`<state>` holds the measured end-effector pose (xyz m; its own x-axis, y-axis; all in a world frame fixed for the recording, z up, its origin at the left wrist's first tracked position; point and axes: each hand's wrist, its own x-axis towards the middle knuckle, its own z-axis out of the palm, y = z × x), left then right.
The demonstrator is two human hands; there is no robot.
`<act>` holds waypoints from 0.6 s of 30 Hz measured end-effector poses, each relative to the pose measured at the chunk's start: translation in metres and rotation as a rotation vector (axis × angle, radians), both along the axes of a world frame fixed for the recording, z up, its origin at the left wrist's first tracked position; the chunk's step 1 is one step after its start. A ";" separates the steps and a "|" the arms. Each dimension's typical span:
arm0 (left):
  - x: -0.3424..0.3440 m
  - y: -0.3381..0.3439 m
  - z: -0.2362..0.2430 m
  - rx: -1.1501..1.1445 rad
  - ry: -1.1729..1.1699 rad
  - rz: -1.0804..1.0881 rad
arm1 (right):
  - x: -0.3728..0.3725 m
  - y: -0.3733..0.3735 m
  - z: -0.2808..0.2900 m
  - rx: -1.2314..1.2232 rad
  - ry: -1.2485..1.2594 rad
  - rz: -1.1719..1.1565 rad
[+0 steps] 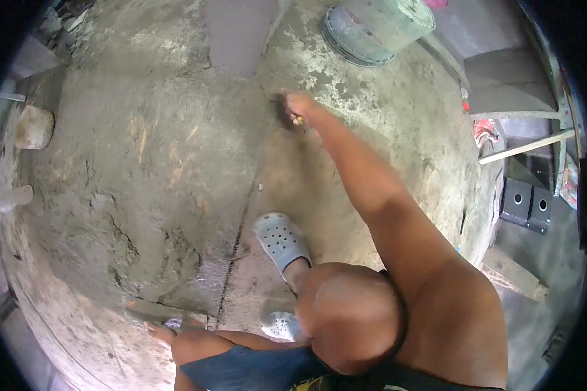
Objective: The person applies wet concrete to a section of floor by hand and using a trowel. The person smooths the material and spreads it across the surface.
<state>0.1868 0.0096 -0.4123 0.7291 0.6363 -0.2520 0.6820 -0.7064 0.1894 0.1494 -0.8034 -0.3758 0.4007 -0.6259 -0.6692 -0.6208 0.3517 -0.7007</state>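
My right hand (300,106) is stretched far forward, closed around a small trowel whose yellow handle end (298,120) shows below the fingers. Its blade is a dark blur against the floor. The hand works where wet grey cement (156,137), on the left, meets the older, drier floor (385,156). Smooth at the far side, the cement turns lumpy and rough close to me. My left hand (160,333) is partly hidden past my left knee, beside a flat board (166,312) on the cement's near edge. Its grip does not show clearly.
A clear, cement-smeared bucket (378,29) stands at the far right. Pale blocks (35,127) line the left side. On the right are a slanting wooden stick (525,146), a black two-burner stove (526,205) and a wooden piece (514,274). My grey clogs (282,240) are on the drier floor.
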 end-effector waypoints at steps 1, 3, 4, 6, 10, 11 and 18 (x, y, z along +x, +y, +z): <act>0.000 -0.008 -0.001 0.017 0.013 0.029 | -0.006 -0.005 0.006 -0.002 0.007 -0.009; 0.002 -0.017 0.000 0.036 0.024 0.055 | -0.011 -0.015 0.015 0.035 0.048 0.080; 0.004 -0.012 -0.006 0.042 0.020 0.064 | -0.011 -0.018 0.015 0.036 0.048 0.074; 0.012 0.009 -0.014 0.055 0.004 0.076 | -0.003 -0.019 0.012 0.039 0.015 0.058; 0.003 0.023 -0.006 0.030 0.003 0.091 | -0.018 0.003 0.031 0.060 0.048 0.115; 0.000 0.003 -0.007 0.007 -0.048 0.080 | -0.025 -0.004 0.032 0.049 0.061 0.111; 0.000 0.006 0.004 -0.004 -0.024 -0.013 | -0.025 0.001 0.013 -0.089 -0.013 0.086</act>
